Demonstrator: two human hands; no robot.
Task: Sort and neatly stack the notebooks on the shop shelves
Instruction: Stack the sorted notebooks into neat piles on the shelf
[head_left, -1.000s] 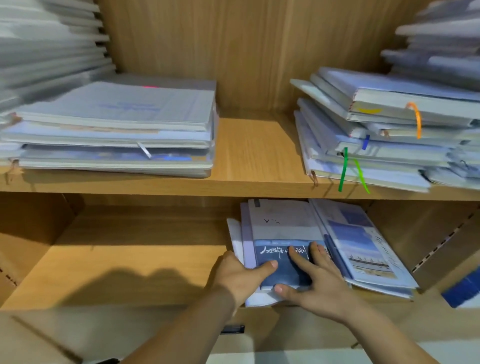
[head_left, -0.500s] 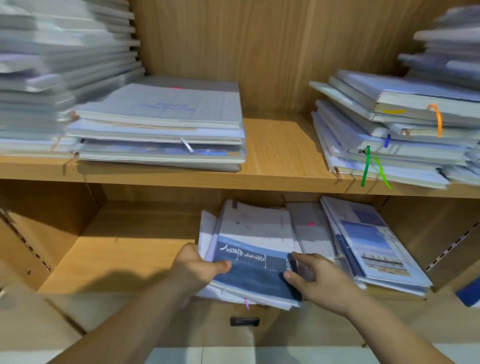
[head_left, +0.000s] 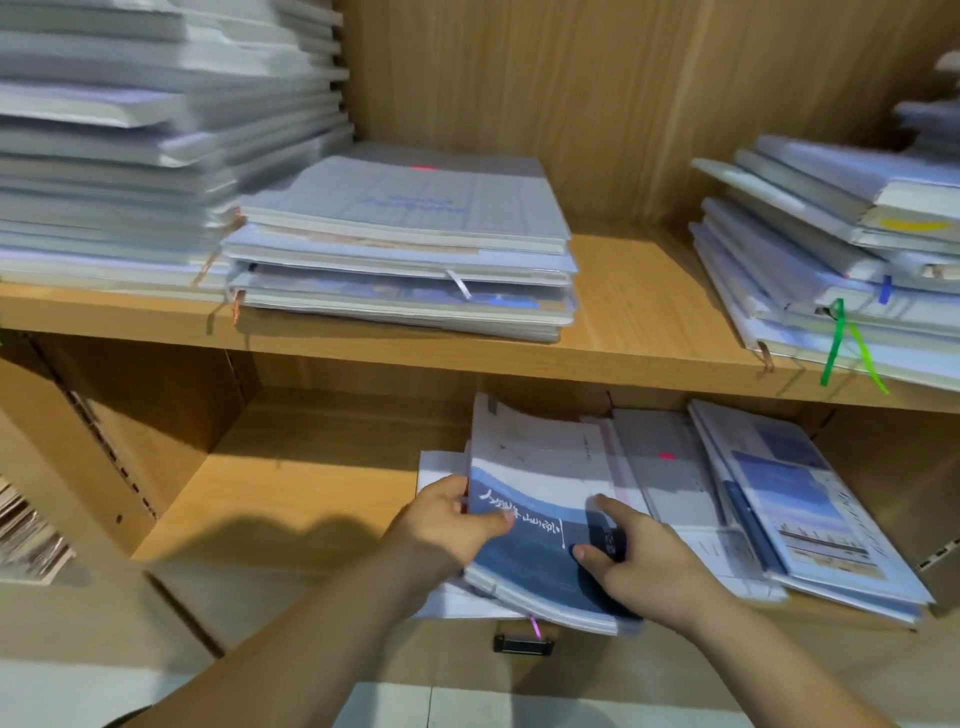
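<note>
The wooden shelving fills the view. On the upper shelf (head_left: 623, 317) stand three piles: a tall stack (head_left: 130, 156) at the left, blurred, a lower middle stack (head_left: 405, 244), and a slumped right-hand stack (head_left: 831, 260) with a green ribbon (head_left: 836, 343) dangling over the edge. The lower shelf (head_left: 291, 493) carries a fanned-out heap of notebooks (head_left: 805, 509) at the right.

Just left of that heap, both hands hold a thin bundle topped by a blue notebook (head_left: 540, 556), tilted and jutting past the shelf's front edge. The left hand (head_left: 441, 525) grips its left side, thumb on the cover. The right hand (head_left: 644, 561) clasps the right side, thumb and forefinger lying on the cover, the other fingers hidden. A pink ribbon (head_left: 535, 626) hangs below.

To my eye the risk is the loose white sheets under the bundle: held only at the sides, they could slide out and drop to the floor. Dragging the bundle sideways might also catch the fanned heap and pull it forward off the shelf. The right-hand stack above looks ready to slip if the shelf is knocked.
</note>
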